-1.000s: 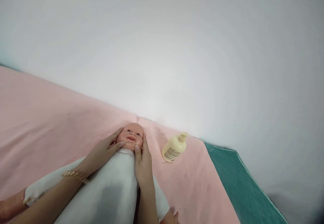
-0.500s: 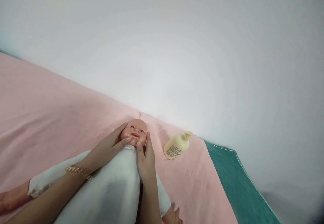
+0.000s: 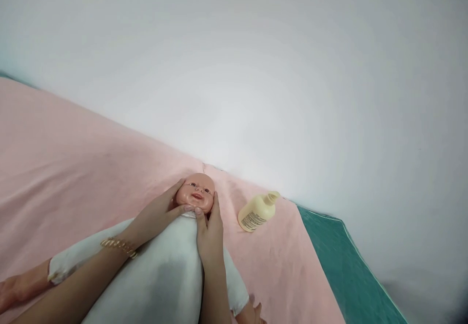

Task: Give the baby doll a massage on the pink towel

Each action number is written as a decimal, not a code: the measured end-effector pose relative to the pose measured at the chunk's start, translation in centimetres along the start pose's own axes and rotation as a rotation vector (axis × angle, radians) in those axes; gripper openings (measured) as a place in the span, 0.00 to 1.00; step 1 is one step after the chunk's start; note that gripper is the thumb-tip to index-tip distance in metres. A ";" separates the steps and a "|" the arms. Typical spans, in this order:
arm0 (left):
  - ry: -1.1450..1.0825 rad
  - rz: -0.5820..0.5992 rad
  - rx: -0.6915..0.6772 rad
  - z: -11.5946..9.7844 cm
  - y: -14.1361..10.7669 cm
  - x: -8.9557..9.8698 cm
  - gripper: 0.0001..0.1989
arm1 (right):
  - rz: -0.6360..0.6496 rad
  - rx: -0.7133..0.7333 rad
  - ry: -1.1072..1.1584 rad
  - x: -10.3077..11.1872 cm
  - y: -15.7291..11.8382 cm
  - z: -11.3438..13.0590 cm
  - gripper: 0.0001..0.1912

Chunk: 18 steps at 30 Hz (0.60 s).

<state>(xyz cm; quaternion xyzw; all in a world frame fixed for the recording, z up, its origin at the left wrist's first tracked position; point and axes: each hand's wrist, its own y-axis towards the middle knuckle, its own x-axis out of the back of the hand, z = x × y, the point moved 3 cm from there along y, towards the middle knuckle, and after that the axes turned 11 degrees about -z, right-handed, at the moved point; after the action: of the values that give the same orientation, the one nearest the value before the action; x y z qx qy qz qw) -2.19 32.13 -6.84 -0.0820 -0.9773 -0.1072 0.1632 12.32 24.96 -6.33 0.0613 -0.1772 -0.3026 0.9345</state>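
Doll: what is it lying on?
The doll lies on a pink cloth, with green covering showing at its right edge. The cloth directly beneath is hidden by the doll's body.

Doll head (image 3: 196,193): smooth plastic, slight gloss. Doll garment (image 3: 164,275): white matt cloth. Sheet (image 3: 73,168): pink matt cloth. Bottle (image 3: 256,213): cream plastic. Bracelet (image 3: 119,246): shiny metal.
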 end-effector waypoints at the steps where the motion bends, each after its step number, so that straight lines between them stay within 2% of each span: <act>1: 0.005 0.002 0.002 0.1 0.0 0.0 0.40 | 0.002 0.006 -0.008 0.1 0.0 0.1 0.38; 9: 0.038 -0.014 0.027 1.1 0.2 -0.1 0.36 | 0.047 0.041 -0.025 0.3 0.3 -0.5 0.36; 14: 0.016 0.004 0.020 0.6 0.2 0.3 0.35 | 0.046 0.009 0.037 0.5 0.6 -0.5 0.35; 18: 0.000 -0.026 0.038 0.2 0.0 0.4 0.35 | 0.053 -0.021 0.075 0.3 0.6 -0.3 0.37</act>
<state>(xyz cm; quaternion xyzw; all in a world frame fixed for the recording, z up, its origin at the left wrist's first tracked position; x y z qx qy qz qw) -2.59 32.28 -6.92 -0.0662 -0.9801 -0.0905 0.1636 12.98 25.23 -6.41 0.0580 -0.1404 -0.2769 0.9488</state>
